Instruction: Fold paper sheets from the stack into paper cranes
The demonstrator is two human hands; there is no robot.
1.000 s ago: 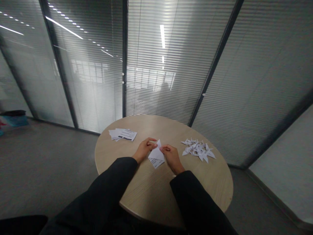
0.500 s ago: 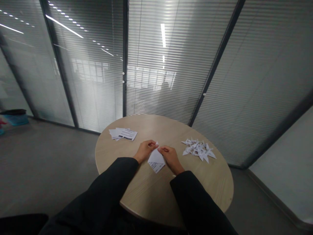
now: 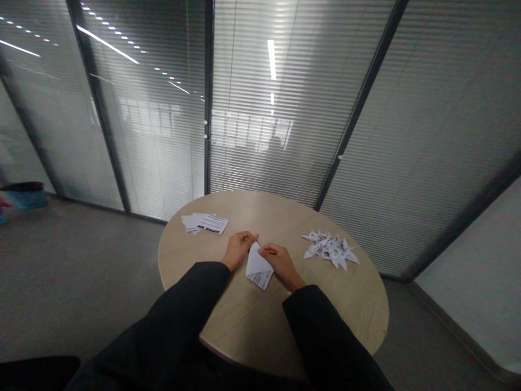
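Observation:
A folded white paper (image 3: 258,262) lies between my hands over the round wooden table (image 3: 252,331), its narrow tip pointing away from me and printed text showing on its near part. My right hand (image 3: 280,263) pinches the paper's upper right edge between thumb and fingers. Beside the tip on the left, my left hand (image 3: 239,248) is closed, its fingertips pressed together; whether they grip the paper's edge is too small to tell. Several folded white paper figures (image 3: 330,248) are heaped on the right of the table.
Printed paper sheets (image 3: 209,222) lie overlapped at the table's back left. Glass partitions with blinds (image 3: 277,108) stand directly behind the table. A blue bin (image 3: 26,196) with a black liner is on the floor at the far left.
The paper has turned slightly, its tip shifting left and its printed end right. My left hand's fingers have drawn a little left, and my right fingertips have moved slightly left along the edge.

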